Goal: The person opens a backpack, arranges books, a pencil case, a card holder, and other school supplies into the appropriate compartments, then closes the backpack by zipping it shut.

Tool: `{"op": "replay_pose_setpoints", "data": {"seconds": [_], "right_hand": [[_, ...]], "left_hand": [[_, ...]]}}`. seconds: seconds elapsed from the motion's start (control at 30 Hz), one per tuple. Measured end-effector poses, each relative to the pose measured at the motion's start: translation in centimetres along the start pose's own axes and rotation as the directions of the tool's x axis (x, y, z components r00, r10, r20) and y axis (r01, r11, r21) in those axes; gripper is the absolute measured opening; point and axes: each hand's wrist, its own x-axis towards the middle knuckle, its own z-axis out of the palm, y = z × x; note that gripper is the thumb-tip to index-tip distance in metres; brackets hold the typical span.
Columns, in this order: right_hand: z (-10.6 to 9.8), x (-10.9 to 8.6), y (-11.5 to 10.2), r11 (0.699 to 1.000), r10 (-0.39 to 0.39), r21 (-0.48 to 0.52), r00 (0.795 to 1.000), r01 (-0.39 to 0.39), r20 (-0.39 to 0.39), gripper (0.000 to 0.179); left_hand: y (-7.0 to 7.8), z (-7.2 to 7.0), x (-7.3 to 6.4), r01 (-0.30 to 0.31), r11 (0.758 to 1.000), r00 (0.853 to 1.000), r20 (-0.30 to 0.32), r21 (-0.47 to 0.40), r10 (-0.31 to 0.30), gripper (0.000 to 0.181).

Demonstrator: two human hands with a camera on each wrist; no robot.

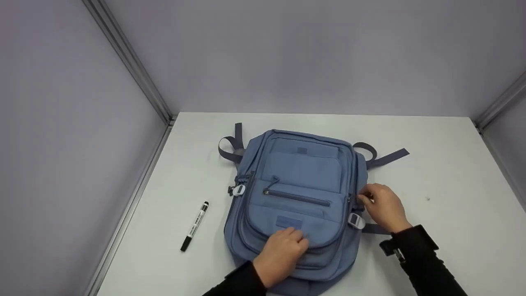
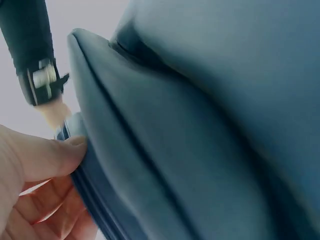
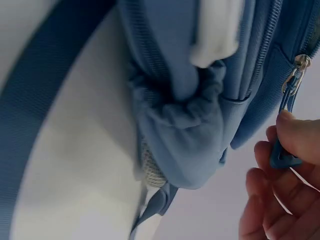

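A blue backpack (image 1: pixel 304 176) lies front side up on the white table. Between thumb and curled fingers, my left hand (image 1: pixel 282 250) pinches the edge of its front pocket (image 2: pixel 95 185) near the lower middle. At the pack's right side, my right hand (image 1: pixel 383 205) pinches the pull tab (image 3: pixel 284 155) hanging from a metal zipper slider (image 3: pixel 301 62). The slider sits on the front pocket's zipper, just above a gathered side pocket (image 3: pixel 185 135). A white tag-like piece (image 1: pixel 356 221) hangs below my right hand.
A black and white marker (image 1: pixel 194 226) lies on the table (image 1: pixel 448 164), left of the pack. Loose straps (image 1: pixel 388 158) stick out from the pack's upper corners. Grey panels (image 1: pixel 308 57) stand behind the table and on both sides.
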Motion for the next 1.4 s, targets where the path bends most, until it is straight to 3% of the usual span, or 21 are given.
{"op": "replay_pose_setpoints", "data": {"seconds": [0.17, 0.27, 0.37, 0.43, 0.53, 0.67, 0.77, 0.87, 1.0, 1.13, 1.27, 1.33, 1.4], "right_hand": [[0.0, -2.2, -0.1, 0.999, 0.023, 0.038, 0.998, -0.026, 0.064, 0.011], [0.0, -3.2, -1.2, 0.999, 0.019, 0.049, 1.000, -0.018, -0.016, 0.017], [0.2, -4.3, -2.9, 0.995, -0.054, 0.072, 0.988, 0.064, -0.142, 0.023], [0.5, -5.0, -4.1, 0.981, -0.154, 0.084, 0.967, 0.173, -0.202, 0.029], [1.0, -6.1, -5.7, 0.932, -0.320, 0.101, 0.922, 0.347, -0.219, 0.040], [1.4, -6.7, -7.2, 0.858, -0.471, 0.116, 0.856, 0.500, -0.212, 0.046], [1.3, -6.5, -7.7, 0.834, -0.508, 0.099, 0.825, 0.543, -0.246, 0.047], [1.1, -6.1, -7.9, 0.831, -0.507, 0.073, 0.805, 0.551, -0.308, 0.044], [0.6, -5.2, -8.5, 0.839, -0.480, 0.068, 0.792, 0.541, -0.378, 0.022], [0.1, -4.1, -9.0, 0.853, -0.437, 0.086, 0.794, 0.515, -0.422, 0.036], [-0.8, -2.7, -9.0, 0.859, -0.387, 0.131, 0.797, 0.494, -0.464, 0.035], [-1.2, -1.9, -9.0, 0.858, -0.366, 0.156, 0.795, 0.490, -0.484, 0.020], [-1.5, -1.1, -9.0, 0.858, -0.346, 0.175, 0.797, 0.482, -0.495, 0.005]], "left_hand": [[-2.7, -0.6, -2.1, 0.089, 0.996, 0.996, -0.023, -0.012, -0.089, 0.013], [-4.0, -1.2, -2.8, 0.135, 0.991, 0.991, 0.011, -0.023, -0.135, 0.011], [-4.9, -1.7, -2.9, 0.168, 0.984, 0.985, 0.055, -0.064, -0.164, 0.010], [-5.2, -2.1, -2.8, 0.175, 0.979, 0.984, 0.057, -0.108, -0.170, 0.012], [-5.4, -2.5, -2.3, 0.167, 0.973, 0.986, 0.008, -0.156, -0.168, 0.015], [-5.4, -3.5, -1.0, 0.146, 0.972, 0.976, -0.132, -0.183, -0.172, 0.019], [-5.5, -4.5, 0.3, 0.128, 0.980, 0.956, -0.244, -0.153, -0.163, 0.021], [-5.7, -5.3, 1.9, 0.122, 0.988, 0.936, -0.321, -0.095, -0.147, 0.021], [-6.0, -6.1, 3.7, 0.139, 0.989, 0.918, -0.369, -0.049, -0.147, 0.020], [-6.4, -6.6, 4.7, 0.138, 0.988, 0.911, -0.383, -0.068, -0.154, 0.019], [-7.3, -7.0, 3.9, 0.153, 0.976, 0.905, -0.376, -0.153, -0.200, 0.016], [-8.1, -7.0, 2.7, 0.210, 0.959, 0.893, -0.361, -0.191, -0.268, 0.014], [-9.2, -6.7, 0.8, 0.311, 0.929, 0.869, -0.335, -0.202, -0.364, 0.014]]}}
